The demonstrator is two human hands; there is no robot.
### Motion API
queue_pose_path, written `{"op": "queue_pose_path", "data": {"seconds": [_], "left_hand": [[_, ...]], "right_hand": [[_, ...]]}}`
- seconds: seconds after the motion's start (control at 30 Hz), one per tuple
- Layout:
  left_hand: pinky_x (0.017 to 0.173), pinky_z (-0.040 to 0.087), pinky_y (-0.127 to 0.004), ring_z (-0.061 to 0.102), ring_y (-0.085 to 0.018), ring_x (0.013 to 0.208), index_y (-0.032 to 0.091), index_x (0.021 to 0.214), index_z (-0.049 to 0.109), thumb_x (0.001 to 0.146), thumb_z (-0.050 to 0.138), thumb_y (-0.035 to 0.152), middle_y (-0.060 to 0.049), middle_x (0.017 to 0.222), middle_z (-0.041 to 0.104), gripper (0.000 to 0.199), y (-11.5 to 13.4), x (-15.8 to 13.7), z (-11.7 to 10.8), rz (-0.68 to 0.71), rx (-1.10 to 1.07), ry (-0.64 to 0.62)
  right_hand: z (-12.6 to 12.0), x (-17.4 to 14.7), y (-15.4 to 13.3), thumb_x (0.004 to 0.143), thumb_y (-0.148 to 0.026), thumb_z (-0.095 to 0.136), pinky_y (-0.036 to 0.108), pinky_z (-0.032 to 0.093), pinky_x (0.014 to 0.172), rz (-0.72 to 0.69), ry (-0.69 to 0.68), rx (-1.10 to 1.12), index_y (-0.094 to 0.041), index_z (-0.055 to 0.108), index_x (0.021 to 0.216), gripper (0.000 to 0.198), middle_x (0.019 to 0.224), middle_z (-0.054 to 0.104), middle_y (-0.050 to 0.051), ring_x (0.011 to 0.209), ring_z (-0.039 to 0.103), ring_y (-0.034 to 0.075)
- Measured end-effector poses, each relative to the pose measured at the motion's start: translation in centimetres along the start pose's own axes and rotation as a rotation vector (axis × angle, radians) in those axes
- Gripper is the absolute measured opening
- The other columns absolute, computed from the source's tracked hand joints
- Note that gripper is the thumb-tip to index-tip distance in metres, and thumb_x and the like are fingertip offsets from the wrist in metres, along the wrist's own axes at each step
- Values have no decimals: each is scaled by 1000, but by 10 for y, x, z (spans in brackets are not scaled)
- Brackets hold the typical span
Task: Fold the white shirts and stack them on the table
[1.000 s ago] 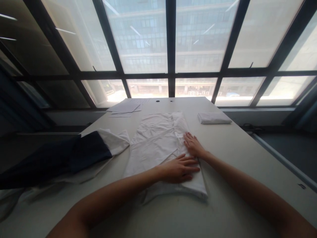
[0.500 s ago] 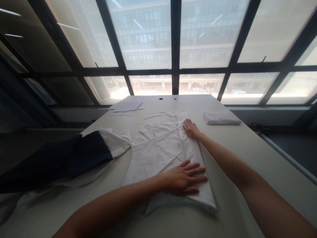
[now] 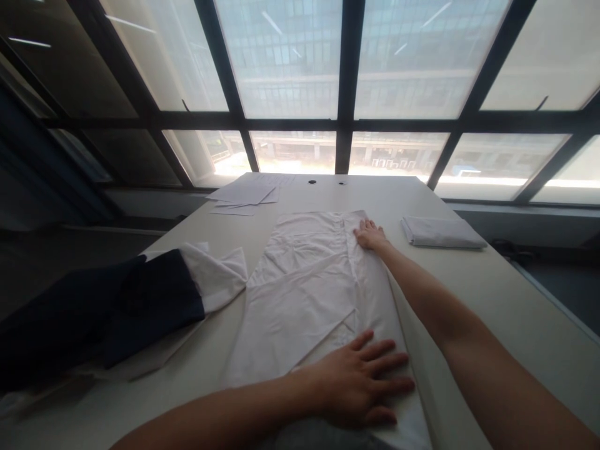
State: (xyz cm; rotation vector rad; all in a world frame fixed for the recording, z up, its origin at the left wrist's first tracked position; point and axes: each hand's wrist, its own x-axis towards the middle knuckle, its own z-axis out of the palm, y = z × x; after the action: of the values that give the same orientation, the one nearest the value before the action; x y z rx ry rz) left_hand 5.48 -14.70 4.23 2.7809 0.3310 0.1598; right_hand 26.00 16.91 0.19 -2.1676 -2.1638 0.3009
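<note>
A white, partly folded garment [image 3: 304, 300] lies flat on the white table, with creases across its far half. Its right side is folded over into a long strip. My left hand [image 3: 360, 381] rests palm down on the near part of that strip, fingers spread. Farther away, my right hand [image 3: 370, 234] lies on the far right edge of the cloth, its fingers stretched forward. Neither hand grips anything. The near edge of the garment is partly hidden by my left forearm and the frame's bottom.
Left of the garment is a heap of dark navy cloth [image 3: 154, 300] and white cloth [image 3: 213, 275]. Several paper sheets [image 3: 244, 194] lie at the table's far left. A neatly folded white cloth [image 3: 443, 232] sits at the right. Windows [image 3: 290, 153] stand beyond the table [image 3: 384, 194].
The view has shifted slightly, so the table's things appear nearer and lower. My left hand sits lower in view, still flat on the cloth; my right hand stays at the far edge.
</note>
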Motion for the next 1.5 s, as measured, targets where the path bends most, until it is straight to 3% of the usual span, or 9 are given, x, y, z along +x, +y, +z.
{"op": "queue_pose_path", "data": {"seconds": [0.23,0.5,0.67,0.77,0.93,1.03,1.17,1.27,1.5], "left_hand": [[126,13,-47,26,-26,152,28,152,44,106,37,50,-2,163,33,52,-6,-2,12,39,144,89],[122,32,-45,34,-22,149,37,142,56,105,44,37,4,158,43,39,-16,-1,30,74,344,211],[122,32,-45,36,-22,148,35,143,55,106,40,37,3,159,41,40,-16,-1,27,88,363,207],[121,33,-43,37,-22,147,34,143,55,106,41,36,2,158,43,39,-16,0,25,81,310,198],[116,38,-38,49,-22,136,26,135,59,103,46,40,-3,146,57,37,-13,7,19,7,85,217],[106,45,-38,57,-23,119,25,128,62,97,54,29,-8,129,63,32,-15,10,12,-299,-27,380],[98,46,-47,55,-27,110,31,132,62,93,58,22,-10,119,60,40,-29,13,6,-686,-3,497],[94,46,-47,56,-26,104,35,130,64,95,57,27,-6,111,64,36,-41,16,6,-725,-56,433],[98,46,-43,58,-26,107,23,125,68,94,58,28,-8,112,68,33,-50,19,10,-729,-141,505]], "right_hand": [[-5,33,-3,101,-49,17,59,8,121,38,-12,18,-10,13,162,73,169,4,15,155,5,29],[-1,67,-1,100,-50,15,58,6,121,81,44,26,-9,14,162,74,169,8,16,155,6,28],[-2,63,-5,101,-45,22,57,7,122,65,259,42,-6,13,161,72,168,11,16,155,6,28],[-8,48,-14,102,-36,22,54,5,122,-18,405,0,-6,29,156,63,167,17,17,154,7,27],[-15,-3,-28,103,-34,24,53,18,120,-92,333,30,-9,38,151,56,165,24,17,153,16,29],[-15,-52,-31,102,-32,30,44,28,116,-157,311,37,-12,46,146,51,157,40,18,146,34,30],[-12,-115,-36,101,-43,35,38,46,93,-144,197,90,-19,55,135,47,120,69,17,111,65,30],[-10,-139,-46,95,-47,46,37,49,81,-176,106,70,-20,53,135,49,108,73,15,98,69,31],[-17,-138,-66,86,-19,52,32,47,79,-224,102,80,-22,58,125,40,108,73,12,101,68,27]]}}
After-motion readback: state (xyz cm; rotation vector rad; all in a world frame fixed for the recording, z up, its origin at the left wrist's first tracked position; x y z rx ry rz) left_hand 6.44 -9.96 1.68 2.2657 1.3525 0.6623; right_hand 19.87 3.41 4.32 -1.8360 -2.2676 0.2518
